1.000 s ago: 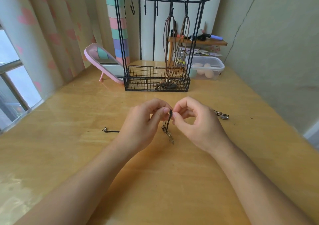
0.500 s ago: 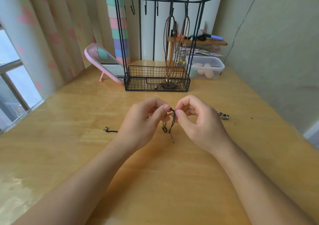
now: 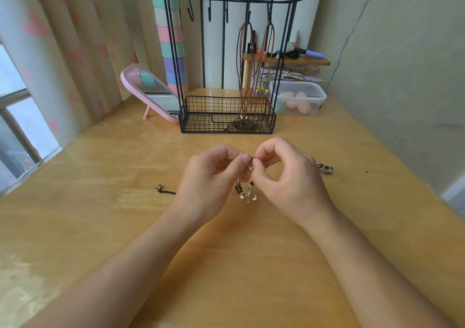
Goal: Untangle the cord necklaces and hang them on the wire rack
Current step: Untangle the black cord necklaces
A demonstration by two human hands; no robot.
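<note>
Two necklaces (image 3: 245,63) already hang on the rack (image 3: 214,111), filling two of its five hooks. The left hand (image 3: 214,176) and right hand (image 3: 289,179) each pinch the dark cord (image 3: 251,163) above the table (image 3: 239,264), one flower pendant (image 3: 247,194) dangling below. A second pendant (image 3: 325,169) on the table suggests two necklaces remain tangled.

Wooden surface (image 3: 100,227) carrying a clear lidded container (image 3: 298,98). Small wooden shelf (image 3: 302,61) just behind the container; tilted pink-framed mirror (image 3: 148,88) well left of it; heart-print curtain (image 3: 63,51) farther left.
</note>
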